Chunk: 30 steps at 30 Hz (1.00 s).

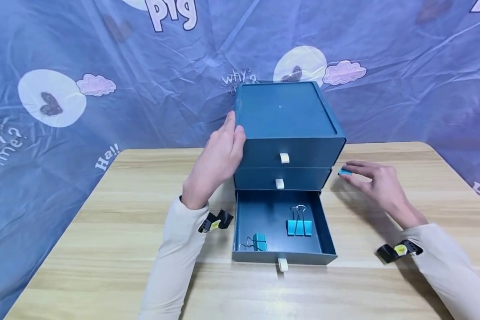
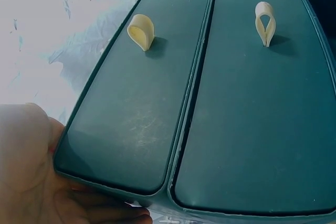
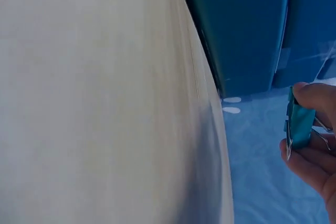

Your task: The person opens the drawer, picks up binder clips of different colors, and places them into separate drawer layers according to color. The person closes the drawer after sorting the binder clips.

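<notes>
A dark blue drawer unit (image 1: 286, 111) has its bottom drawer (image 1: 272, 209) pulled out. My left hand (image 1: 218, 158) rests against the unit's upper left side, its fingers lying along the wall; the left wrist view shows the hand (image 2: 31, 171) at the unit's edge. Between thumb and fingers, my right hand (image 1: 378, 182) pinches a teal binder clip (image 3: 302, 124), held to the right of the unit above the table. Inside the drawer, one larger teal binder clip (image 1: 299, 227) has its wire handles up, and a smaller binder clip (image 1: 260, 242) lies near the front left.
The two upper drawers are shut, with white pull tabs (image 1: 284, 158) on their fronts. Another tab (image 1: 282, 265) hangs on the open drawer. The unit stands on a wooden table (image 1: 116, 249), and a blue printed cloth (image 1: 176, 89) hangs behind it.
</notes>
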### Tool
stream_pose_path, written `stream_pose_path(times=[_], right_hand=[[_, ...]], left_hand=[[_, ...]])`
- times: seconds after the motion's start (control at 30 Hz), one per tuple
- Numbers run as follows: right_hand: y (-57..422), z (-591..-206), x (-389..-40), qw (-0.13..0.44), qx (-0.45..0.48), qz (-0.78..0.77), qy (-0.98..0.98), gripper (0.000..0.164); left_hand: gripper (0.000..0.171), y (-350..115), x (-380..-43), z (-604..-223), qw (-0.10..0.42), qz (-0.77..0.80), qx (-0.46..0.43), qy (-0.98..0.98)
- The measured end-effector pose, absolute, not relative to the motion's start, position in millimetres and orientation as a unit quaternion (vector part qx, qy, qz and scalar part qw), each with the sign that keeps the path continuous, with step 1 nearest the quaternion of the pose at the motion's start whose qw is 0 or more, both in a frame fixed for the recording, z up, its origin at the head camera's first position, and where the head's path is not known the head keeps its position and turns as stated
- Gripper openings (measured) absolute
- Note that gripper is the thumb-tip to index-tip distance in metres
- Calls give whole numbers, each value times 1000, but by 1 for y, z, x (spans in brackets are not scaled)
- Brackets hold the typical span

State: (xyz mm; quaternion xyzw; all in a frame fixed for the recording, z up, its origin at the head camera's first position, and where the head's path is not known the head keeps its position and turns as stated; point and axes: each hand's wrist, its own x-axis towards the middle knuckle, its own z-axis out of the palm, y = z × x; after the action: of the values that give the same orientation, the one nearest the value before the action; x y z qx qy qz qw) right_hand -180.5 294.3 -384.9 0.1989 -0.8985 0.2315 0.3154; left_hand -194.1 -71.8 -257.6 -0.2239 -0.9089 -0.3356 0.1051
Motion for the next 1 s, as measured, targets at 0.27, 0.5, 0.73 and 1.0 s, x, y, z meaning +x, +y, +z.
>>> stream_pose_path(times=[0.27, 0.5, 0.73, 1.0], right_hand=[[288, -375, -160, 335, 269, 199, -881, 33], [274, -358, -141, 351, 351, 233, -836, 35], [248, -346, -122, 386, 414, 240, -789, 47], [231, -350, -117, 351, 449, 221, -792, 43]], left_hand=[[59, -71, -194, -256, 106, -333, -223, -910], [59, -70, -196, -256, 104, -329, -219, -913], [58, -70, -195, -257, 106, -330, -218, -912], [58, -70, -195, -257, 108, -327, -214, -914]])
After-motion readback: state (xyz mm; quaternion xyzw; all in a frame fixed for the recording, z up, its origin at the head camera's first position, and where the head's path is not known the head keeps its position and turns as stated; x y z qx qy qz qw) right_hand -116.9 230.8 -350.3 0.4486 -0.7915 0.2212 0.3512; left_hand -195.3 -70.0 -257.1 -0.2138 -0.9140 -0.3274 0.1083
